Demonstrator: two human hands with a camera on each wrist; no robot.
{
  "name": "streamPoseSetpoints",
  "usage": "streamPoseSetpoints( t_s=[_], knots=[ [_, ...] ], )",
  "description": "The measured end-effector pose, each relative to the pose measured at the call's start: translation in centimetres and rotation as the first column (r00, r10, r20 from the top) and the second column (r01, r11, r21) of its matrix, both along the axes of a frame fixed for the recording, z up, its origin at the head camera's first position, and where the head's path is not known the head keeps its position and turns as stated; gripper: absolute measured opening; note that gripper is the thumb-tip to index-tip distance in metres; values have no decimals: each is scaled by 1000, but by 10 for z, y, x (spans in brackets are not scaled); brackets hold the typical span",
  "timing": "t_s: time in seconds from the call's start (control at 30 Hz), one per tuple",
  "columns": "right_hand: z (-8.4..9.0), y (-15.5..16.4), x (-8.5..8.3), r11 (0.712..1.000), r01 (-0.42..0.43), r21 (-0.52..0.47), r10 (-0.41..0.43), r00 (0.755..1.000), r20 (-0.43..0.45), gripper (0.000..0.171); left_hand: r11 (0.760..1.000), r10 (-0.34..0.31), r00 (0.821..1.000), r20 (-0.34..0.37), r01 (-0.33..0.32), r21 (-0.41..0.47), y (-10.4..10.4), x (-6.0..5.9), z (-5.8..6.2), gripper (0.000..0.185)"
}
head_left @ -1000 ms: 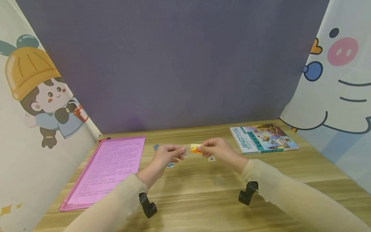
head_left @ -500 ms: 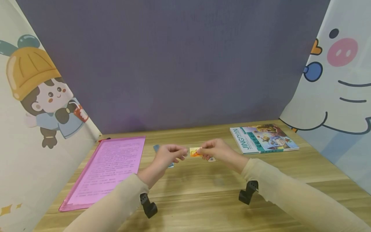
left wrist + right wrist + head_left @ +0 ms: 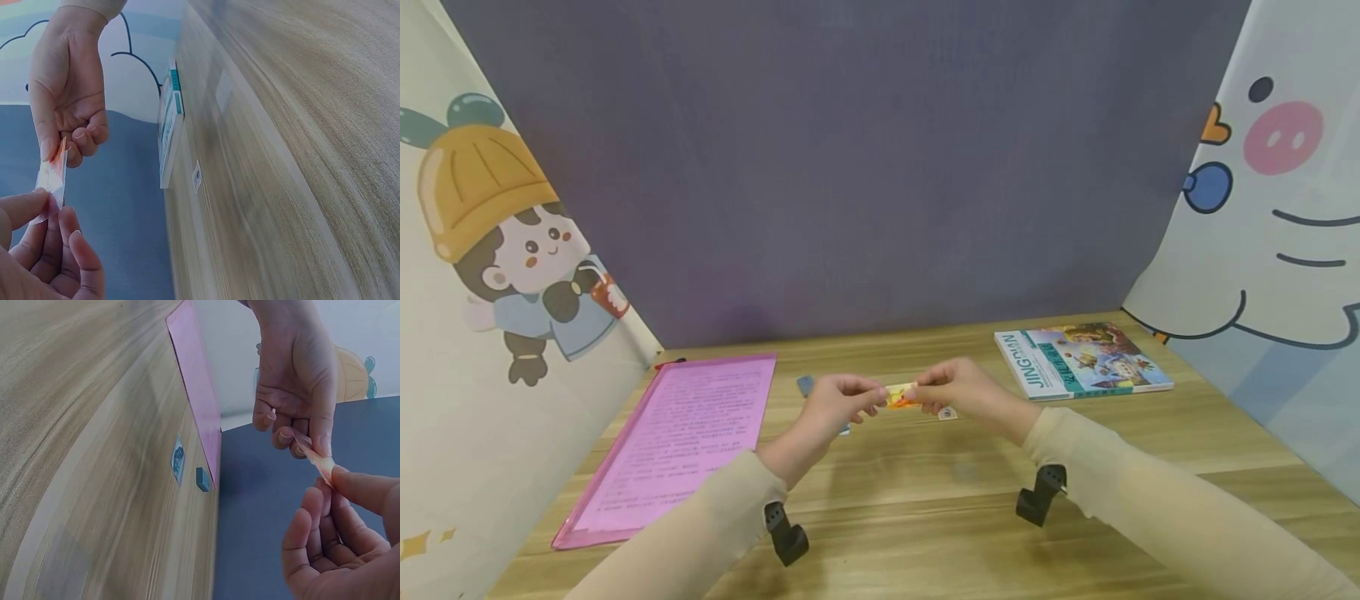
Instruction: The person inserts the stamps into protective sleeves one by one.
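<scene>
1. The left hand [image 3: 831,404] is pinching one end of a small orange sticker [image 3: 900,396] between thumb and curled fingers [image 3: 28,209].
2. The right hand [image 3: 958,389] is pinching the other end, fingers [image 3: 78,134] curled.
3. The sticker is hanging between both hands, above the bench [image 3: 925,500].
4. A book [image 3: 1082,360] is lying beyond the right fingers; a pink folder [image 3: 677,433] is lying outside the left fingers.

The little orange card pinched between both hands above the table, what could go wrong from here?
1. The orange card is held only by fingertip pinches of the left hand and right hand; it may slip and drop to the table.
2. Pulled from both ends, the thin, partly clear card could bend or tear.
3. A dropped card might land among the small cards lying below.
</scene>
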State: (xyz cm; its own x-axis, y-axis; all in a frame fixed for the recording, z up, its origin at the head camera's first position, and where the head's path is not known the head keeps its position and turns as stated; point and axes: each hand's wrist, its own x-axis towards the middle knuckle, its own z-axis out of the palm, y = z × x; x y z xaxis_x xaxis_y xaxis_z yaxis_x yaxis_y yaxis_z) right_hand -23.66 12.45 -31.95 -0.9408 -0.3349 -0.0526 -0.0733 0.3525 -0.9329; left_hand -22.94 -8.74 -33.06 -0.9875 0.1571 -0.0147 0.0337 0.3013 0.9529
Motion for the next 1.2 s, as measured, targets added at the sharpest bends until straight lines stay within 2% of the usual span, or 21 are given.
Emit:
streamPoseSetpoints(
  t_s=[0.27, 0.63, 0.9, 1.2],
  knots=[
    [0, 9, -1, 999, 16, -31, -16, 1000, 11, 26, 1000, 31, 999, -22, -31, 3, 0, 0, 2, 19],
    [-6, 5, -3, 999, 32, -9, -32, 999, -10, 24, 999, 42, 999, -26, -42, -2, 3, -1, -1, 21],
    [-5, 2, -2, 1000, 20, -6, -20, 1000, -3, 23, 999, 35, 999, -30, -36, -29, 5, 0, 2, 19],
    [-3, 4, -2, 999, -33, -2, 33, 999, 0, 27, 998, 21, 999, -38, -23, -57, 7, -1, 2, 20]
  ],
)
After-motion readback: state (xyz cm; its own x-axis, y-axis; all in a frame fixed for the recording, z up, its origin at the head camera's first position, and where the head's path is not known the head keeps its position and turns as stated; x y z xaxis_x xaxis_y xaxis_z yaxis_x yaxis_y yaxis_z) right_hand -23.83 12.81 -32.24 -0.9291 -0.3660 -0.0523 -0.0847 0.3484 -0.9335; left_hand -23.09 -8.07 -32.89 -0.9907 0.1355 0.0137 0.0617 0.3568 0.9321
